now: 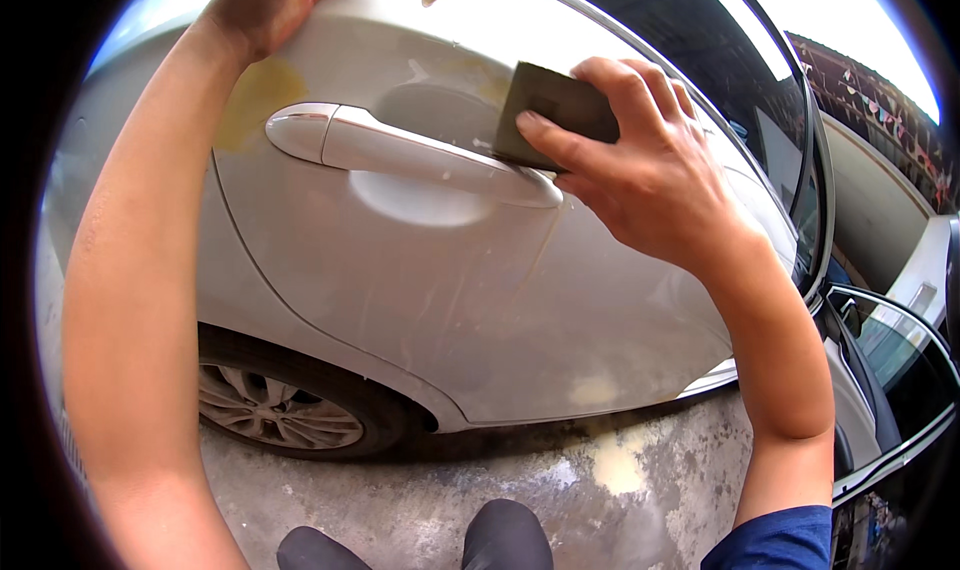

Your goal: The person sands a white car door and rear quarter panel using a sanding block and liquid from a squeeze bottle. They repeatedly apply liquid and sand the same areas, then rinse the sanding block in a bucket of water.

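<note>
My right hand grips a dark grey-green sanding block, thumb on its near face and fingers over its far edge. The block is held against or just over the white car door, at the front end of the silver-white door handle. At the upper left, my left hand lies on the car body behind the handle, fingers stretched to the right and partly cut off by the picture's edge. A yellowish patch shows on the paint beneath that hand, and thin drip marks run down the door.
A rear wheel sits low on the left, above a stained concrete floor. Dark side windows line the top. An open front door juts out on the right. My knees show at the bottom.
</note>
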The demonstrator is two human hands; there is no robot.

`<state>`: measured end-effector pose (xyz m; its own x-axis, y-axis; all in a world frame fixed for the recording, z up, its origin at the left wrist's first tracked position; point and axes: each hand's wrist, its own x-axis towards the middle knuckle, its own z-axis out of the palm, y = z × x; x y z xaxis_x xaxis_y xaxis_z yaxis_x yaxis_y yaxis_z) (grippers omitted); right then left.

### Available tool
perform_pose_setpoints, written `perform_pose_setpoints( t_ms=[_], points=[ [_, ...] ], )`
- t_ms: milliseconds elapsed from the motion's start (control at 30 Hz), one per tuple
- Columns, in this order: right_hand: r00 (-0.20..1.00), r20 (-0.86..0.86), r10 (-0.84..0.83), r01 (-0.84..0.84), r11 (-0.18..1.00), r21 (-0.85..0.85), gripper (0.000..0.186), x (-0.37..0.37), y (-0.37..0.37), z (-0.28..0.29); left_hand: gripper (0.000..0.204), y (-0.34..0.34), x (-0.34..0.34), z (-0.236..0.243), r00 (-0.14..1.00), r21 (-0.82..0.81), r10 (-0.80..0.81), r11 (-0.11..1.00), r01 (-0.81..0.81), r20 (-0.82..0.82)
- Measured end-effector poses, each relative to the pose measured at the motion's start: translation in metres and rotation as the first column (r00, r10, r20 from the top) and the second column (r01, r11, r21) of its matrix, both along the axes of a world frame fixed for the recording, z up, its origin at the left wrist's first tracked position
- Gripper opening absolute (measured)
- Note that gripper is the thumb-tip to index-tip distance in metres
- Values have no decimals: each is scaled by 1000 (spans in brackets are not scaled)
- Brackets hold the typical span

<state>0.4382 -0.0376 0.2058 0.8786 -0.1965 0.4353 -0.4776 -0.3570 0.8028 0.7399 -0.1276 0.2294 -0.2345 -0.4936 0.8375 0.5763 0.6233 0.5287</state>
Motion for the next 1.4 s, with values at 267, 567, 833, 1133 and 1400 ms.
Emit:
perform_pose_setpoints(
  t_ms=[267,567,833,1133,1400],
  points=[
    [999,-37,5,-6,1000,-26,38,14,0,12,56,2,-3,-2,999,-25,43,999,-43,-14],
    [1000,-29,-10,10,1000,-3,44,12,1,13,57,10,-6,-6,988,-98,152,983,-155,-40],
    [988,97,117,-118,993,0,48,22,-26,18,56,8,-8,-9,997,-107,72,991,-74,-18],
    [982,140,130,-143,986,87,47,11,-24,19,55,15,-12,-5,982,-90,179,979,-183,-55],
    [988,149,25,-40,994,101,55,-33,-12,-3,56,5,-7,-7,982,-205,169,961,-184,-88]
  ],
)
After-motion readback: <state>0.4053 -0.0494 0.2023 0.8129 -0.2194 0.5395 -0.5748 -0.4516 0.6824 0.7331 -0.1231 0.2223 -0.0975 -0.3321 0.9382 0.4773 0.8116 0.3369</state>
